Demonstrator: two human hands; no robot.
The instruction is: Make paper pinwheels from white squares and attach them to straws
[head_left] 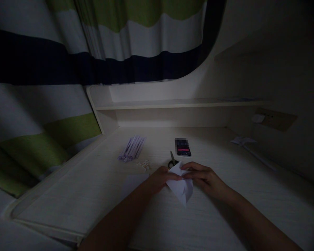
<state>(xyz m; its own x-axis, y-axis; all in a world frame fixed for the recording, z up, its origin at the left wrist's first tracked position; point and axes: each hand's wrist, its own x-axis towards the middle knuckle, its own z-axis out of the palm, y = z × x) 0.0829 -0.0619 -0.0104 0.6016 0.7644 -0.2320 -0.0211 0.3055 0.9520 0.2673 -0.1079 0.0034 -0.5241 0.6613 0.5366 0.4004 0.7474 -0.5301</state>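
By the left hand (pixel 159 179), with its thumb laid on top, and by the fingertips of the right hand (pixel 206 179), a folded white paper (pixel 177 189) is pinched over the table (pixel 211 139); for a clean fold, the layers should be kept firm by one hand while the edges are matched and pressed by the other. Just beyond the paper, scissors (pixel 173 158) are lying with handles partly hidden, so some care is needed there, and a flat sheet (pixel 132 182) is partly covered by the left forearm. Farther out, small pieces (pixel 146 164), paper sticks (pixel 132 148) and a phone (pixel 183 151) are placed, out of the way.
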